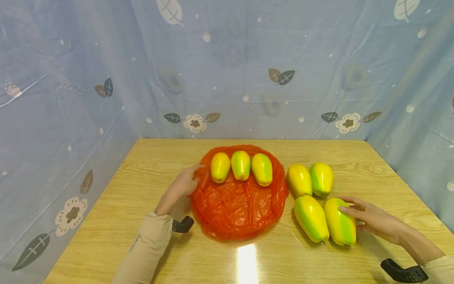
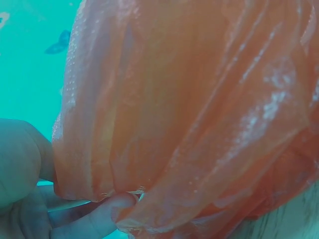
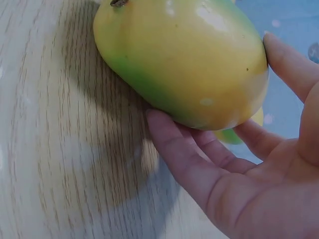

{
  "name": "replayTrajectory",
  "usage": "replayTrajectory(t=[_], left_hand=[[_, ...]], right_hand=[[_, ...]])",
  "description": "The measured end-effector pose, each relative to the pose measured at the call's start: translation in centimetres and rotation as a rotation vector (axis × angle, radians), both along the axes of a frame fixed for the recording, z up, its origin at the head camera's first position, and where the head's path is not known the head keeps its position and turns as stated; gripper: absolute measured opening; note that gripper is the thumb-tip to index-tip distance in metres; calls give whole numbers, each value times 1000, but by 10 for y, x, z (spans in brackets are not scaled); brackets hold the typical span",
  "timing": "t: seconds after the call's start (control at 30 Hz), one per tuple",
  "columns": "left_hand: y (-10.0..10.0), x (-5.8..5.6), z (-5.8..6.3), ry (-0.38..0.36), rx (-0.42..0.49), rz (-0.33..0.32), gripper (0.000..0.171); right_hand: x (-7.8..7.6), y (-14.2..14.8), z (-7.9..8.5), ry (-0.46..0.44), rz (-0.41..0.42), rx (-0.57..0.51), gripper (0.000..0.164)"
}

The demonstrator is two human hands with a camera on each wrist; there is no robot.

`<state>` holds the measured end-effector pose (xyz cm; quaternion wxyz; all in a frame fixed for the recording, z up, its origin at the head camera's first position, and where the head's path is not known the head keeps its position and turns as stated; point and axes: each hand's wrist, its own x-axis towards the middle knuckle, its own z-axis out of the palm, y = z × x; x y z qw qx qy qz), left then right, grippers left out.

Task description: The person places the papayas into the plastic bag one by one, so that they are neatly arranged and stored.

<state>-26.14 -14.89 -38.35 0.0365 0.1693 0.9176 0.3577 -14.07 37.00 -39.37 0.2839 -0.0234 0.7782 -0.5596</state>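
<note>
A red plastic bag point(image 1: 237, 205) lies spread on the table, its rim opened wide. Three yellow-green papayas sit in a row at its far side, the middle papaya point(image 1: 240, 165) among them. My left hand point(image 1: 183, 182) holds the bag's left rim; in the left wrist view, its fingers point(image 2: 92, 219) go under the edge of the film. To the right, my right hand point(image 1: 377, 219) grips the nearest right papaya point(image 1: 339, 221), with thumb and fingers around its sides. In the right wrist view, this papaya point(image 3: 189, 64) shows a brown stem end.
Beside the held fruit lies another papaya point(image 1: 311, 218). Farther back, right of the bag, are a left papaya point(image 1: 299, 180) and a right papaya point(image 1: 321, 179). A blue patterned curtain point(image 1: 244, 71) encloses the back and sides of the wooden table point(image 1: 156, 157).
</note>
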Motion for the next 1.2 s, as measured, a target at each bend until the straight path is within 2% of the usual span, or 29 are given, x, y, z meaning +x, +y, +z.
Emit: replayTrajectory(t=[0.4,0.6,0.87,1.2], left_hand=[[1,1,1,-4,3,2,47],[2,1,2,-3,8,10,48],[0,1,3,5,-4,9,47],[0,2,4,22,-17,3,47]], right_hand=[[-3,10,0,-27,-1,-81,70],[-5,17,10,17,-5,-64,70],[-11,21,26,96,-6,-146,69],[-22,9,47,194,-104,-106,69]])
